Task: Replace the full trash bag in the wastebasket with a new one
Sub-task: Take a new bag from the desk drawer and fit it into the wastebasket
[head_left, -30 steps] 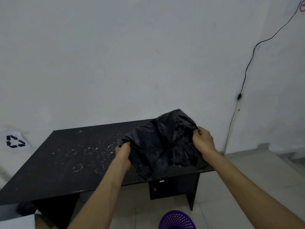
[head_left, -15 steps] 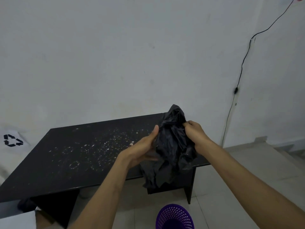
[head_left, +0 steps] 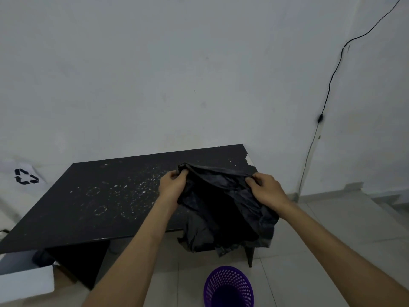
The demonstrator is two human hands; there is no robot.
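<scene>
Pinch of left hand (head_left: 173,185), right hand (head_left: 266,189) on trash bag (head_left: 221,216), probably rim.

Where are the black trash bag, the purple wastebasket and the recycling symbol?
black trash bag (head_left: 221,207): head view, its crumpled middle.
purple wastebasket (head_left: 228,277): head view, its mesh wall.
recycling symbol (head_left: 21,172): head view, its top arrow.
</scene>
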